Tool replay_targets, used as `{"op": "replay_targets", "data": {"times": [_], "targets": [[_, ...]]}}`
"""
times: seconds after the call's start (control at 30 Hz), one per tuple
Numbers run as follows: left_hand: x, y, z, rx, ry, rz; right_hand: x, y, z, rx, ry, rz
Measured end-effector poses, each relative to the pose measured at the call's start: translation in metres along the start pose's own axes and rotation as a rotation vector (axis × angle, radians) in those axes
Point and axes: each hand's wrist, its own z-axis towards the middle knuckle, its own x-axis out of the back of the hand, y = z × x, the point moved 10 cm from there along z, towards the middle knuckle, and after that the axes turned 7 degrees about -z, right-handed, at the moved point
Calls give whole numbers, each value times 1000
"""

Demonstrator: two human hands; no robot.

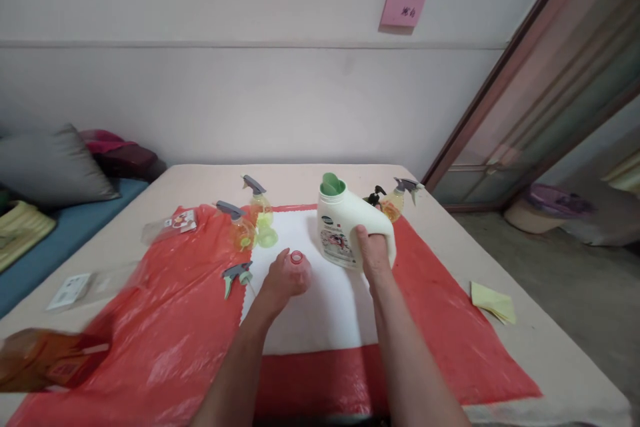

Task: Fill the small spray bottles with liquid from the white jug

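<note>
My left hand (283, 278) is wrapped round a small clear pinkish bottle (299, 273) with an uncovered mouth. Through its handle, my right hand (374, 252) grips a large cream detergent jug (334, 223). The jug stands nearly upright just right of the small bottle, and a green spout shows in its uncapped neck. Whether its base touches the white sheet (320, 320) I cannot tell. Left of my left hand lies a loose grey and green spray trigger head (237, 273). A yellow-green cap or cup (267, 237) sits behind the small bottle.
Two spray bottles (243, 232) (261, 203) stand at the back left. Another spray bottle (395, 203) and a black pump top (376, 195) are behind the jug. A red plastic sheet (165, 333) covers the table's middle. Yellow paper (493, 302) lies right; an amber bottle (50, 360) lies left.
</note>
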Motion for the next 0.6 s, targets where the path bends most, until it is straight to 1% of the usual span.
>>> {"op": "replay_targets", "data": {"times": [0.1,0.17,0.27,0.3,0.33,0.37,0.43,0.5,0.6], "targets": [[6,20,-8,-44,33,107,18,-27,-2,52,-10,-82],[9,38,-20,-103,70,163,30,-42,-5,81,-19,-115],[10,59,-44,-168,132,85,44,-60,-13,123,-37,-237],[4,63,-52,-180,114,42,46,-61,-17,119,-52,-320],[-5,65,-58,-180,73,-1,48,-60,-20,98,-75,-430],[-16,64,-64,-162,17,-46,49,-58,-23,68,-100,-553],[-36,59,-74,-109,-55,-181,52,-53,-29,34,-139,-781],[-53,50,-81,-22,-99,-297,53,-56,-33,88,-150,-935],[-74,40,-89,72,-155,-374,50,-67,-39,210,-156,-1069]]}}
